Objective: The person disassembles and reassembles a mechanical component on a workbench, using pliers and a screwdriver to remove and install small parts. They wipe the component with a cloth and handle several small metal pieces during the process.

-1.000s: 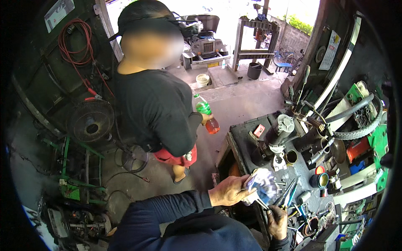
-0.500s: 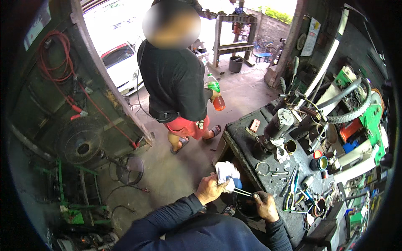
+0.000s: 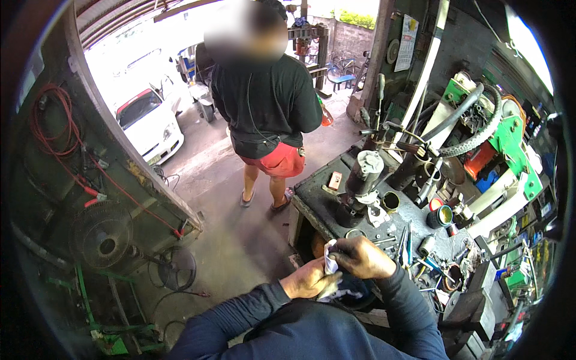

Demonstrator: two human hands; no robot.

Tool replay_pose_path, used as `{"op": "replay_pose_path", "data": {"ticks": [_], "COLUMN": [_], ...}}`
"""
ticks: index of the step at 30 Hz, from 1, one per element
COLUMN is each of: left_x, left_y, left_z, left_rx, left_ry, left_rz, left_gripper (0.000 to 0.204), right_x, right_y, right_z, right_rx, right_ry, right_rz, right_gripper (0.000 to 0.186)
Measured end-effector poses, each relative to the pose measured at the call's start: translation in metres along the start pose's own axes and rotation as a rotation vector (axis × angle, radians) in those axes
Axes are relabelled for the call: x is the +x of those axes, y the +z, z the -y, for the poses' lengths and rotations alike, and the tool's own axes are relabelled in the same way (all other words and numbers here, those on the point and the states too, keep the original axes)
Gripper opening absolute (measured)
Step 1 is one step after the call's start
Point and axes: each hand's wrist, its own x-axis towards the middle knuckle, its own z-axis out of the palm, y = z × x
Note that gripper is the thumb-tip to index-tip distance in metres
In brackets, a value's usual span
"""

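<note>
A crumpled white cloth (image 3: 330, 264) is bunched between my two hands, in front of my chest. My left hand (image 3: 305, 280) is closed round its lower part, and some of the cloth shows beneath the fingers. From the right, my right hand (image 3: 363, 257) pinches the upper part, with the back of the hand facing up. Both hands are close together, beside the near left edge of a dark workbench (image 3: 312, 195). Whether thin strands are still between the fingers cannot be made out.
On the bench stand a grey metal cylinder (image 3: 366, 171), an open can (image 3: 440, 217), pliers (image 3: 405, 243) and several loose tools. A person in a black top (image 3: 264, 108) stands beyond the bench's left end. A fan (image 3: 105, 240) is at left.
My right hand has come up and left onto the cloth; the pale strands stretched between my hands no longer show. The other person has turned and moved farther off. My view has shifted.
</note>
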Motion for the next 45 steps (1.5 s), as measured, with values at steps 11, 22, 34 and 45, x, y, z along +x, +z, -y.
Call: {"op": "replay_pose_path", "data": {"ticks": [11,22,34,45], "left_x": [0.081,0.083,0.085,0.128], "left_y": [-0.015,-0.008,-0.021,0.011], "left_z": [-0.023,-0.013,-0.03,-0.032], "left_rx": [-0.344,-0.674,-0.517,-0.723], "left_ry": [-0.196,-0.17,-0.099,-0.076], "left_rz": [-0.816,-0.764,-0.683,-0.767], "left_gripper": [0.031,0.026,0.045,0.032], "right_x": [-0.016,-0.021,-0.032,-0.067], "right_y": [0.03,0.033,0.04,0.017], "right_z": [-0.013,-0.049,-0.057,-0.052], "right_rx": [-0.011,0.019,0.258,0.689], "right_ry": [0.084,0.1,0.149,0.49], "right_rz": [-0.574,-0.412,-0.329,-0.152], "right_gripper": [0.02,0.029,0.041,0.041]}}
